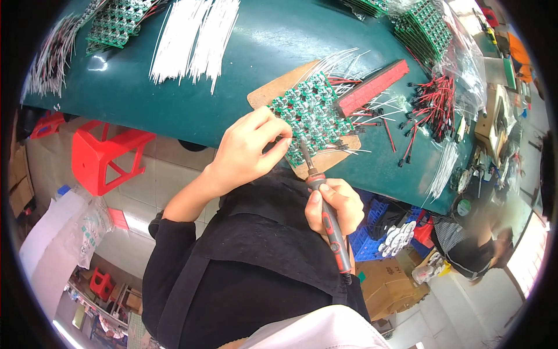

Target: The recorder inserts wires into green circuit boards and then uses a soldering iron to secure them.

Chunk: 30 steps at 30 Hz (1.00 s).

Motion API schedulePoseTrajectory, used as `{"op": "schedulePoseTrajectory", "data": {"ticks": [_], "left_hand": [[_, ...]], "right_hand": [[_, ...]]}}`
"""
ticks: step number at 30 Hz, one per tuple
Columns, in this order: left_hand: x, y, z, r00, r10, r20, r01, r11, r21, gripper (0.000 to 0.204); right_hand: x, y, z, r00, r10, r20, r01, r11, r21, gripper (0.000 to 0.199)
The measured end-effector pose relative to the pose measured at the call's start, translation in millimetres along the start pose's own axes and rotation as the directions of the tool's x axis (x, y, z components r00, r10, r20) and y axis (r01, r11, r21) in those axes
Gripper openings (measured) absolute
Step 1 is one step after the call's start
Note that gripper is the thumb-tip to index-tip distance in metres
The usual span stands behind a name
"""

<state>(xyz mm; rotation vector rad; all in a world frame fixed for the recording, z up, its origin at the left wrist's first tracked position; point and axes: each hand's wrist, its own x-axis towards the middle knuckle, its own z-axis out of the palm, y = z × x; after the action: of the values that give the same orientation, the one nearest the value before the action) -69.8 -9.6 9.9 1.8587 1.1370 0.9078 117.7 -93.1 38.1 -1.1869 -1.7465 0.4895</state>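
Note:
A green circuit board panel [314, 113], covered with small components, lies on a brown backing board [263, 92] in front of me. My right hand [343, 209] is wrapped round the grey and red handle of a soldering iron [330, 224]. The iron's metal tip reaches the panel's near edge. At the left edge of the panel, my left hand [250, 145] has thumb and fingers pinched together; whatever they hold is too small to make out. A long red-faced bar [375, 87] lies across the panel's right side, with red and white wires sticking out beneath it.
Bundles of white wires [195, 41] lie at the back of the green table [133, 87]. Stacked circuit panels [423, 29] and a heap of red wires [433, 107] stand to the right. A red stool [104, 157] is left; a blue crate [366, 241] and another person [471, 247] are right.

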Motion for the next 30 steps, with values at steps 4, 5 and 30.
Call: {"op": "schedulePoseTrajectory", "data": {"ticks": [4,5,30], "left_hand": [[-0.9,-1.3,2.5,1.0,0.018,0.014,-0.018,0.999,0.051,0.01],[-0.8,-1.0,3.2,1.0,0.024,0.01,-0.024,0.996,0.082,0.011],[-19.8,-8.8,-5.6,0.999,-0.04,0.034,0.039,0.999,0.007,0.012]], "right_hand": [[-0.4,2.9,7.4,1.0,-0.011,0.002,0.011,1.0,-0.001,0.017],[-0.3,2.4,7.7,1.0,-0.015,-0.003,0.015,1.0,-0.009,0.017],[-6.1,-11.1,17.8,0.996,-0.083,0.033,0.084,0.996,-0.038,0.015]]}}
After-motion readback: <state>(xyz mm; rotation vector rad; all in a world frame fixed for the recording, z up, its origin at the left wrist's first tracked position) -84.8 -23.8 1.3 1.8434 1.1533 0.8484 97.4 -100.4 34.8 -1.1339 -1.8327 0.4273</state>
